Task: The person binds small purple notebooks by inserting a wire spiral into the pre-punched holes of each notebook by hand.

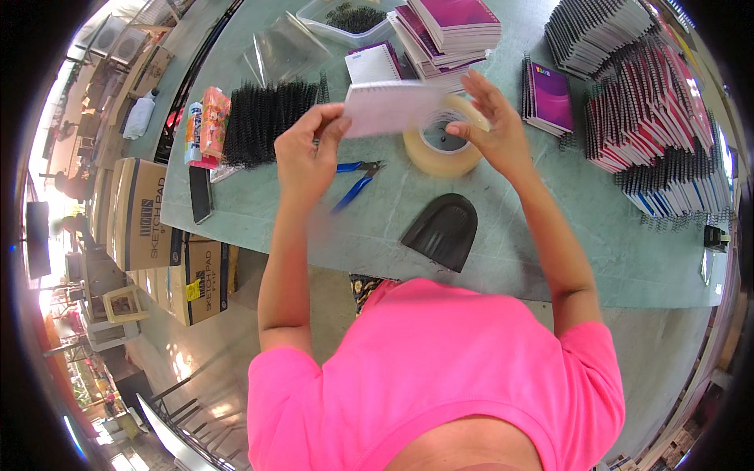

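Observation:
Pinched at its left end between the thumb and fingers of my left hand (309, 149) is a small white pad of paper (385, 111), blurred by motion, with a row of punched holes along its upper edge. My right hand (499, 133) is open, fingers apart, just beyond the pad's right end and over a wide roll of clear tape (444, 163). I cannot tell whether it touches the roll. Below the pad lie blue-handled cutting pliers (357, 182), jaws pointing right. Nearer to me rests a black rounded piece (445, 231).
Black spiral binding coils (271, 122) stand bunched at left, beside a phone-like dark slab (201, 195). Purple notebooks (452, 31) are stacked at the back near a plastic tub (345, 20). Spiral-bound notebooks (644, 118) fill the right side. Cardboard boxes (145, 212) stand off the table's left edge.

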The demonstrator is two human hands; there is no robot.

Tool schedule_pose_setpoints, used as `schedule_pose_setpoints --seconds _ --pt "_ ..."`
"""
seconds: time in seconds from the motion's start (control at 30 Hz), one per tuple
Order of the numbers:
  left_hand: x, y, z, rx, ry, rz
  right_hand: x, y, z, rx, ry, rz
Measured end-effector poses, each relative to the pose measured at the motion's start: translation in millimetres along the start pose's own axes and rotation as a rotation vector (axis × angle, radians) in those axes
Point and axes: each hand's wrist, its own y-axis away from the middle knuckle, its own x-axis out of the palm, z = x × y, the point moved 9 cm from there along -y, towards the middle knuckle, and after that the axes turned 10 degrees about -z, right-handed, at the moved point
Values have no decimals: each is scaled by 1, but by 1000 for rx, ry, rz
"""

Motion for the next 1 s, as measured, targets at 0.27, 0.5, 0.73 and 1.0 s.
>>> schedule_pose_setpoints --seconds 0.27,0.5,0.73,1.0 --pt "48 -19 -2 194 -112 127 -28 -7 -21 297 -157 108" --pt "82 -38 62 652 -537 107 -65 20 -74 510 -379 -126" --pt "37 -22 -12 -204 503 238 -78 36 -92 682 -538 -177" --pt "114 31 37 -147 533 23 -33 22 -38 341 -291 5"
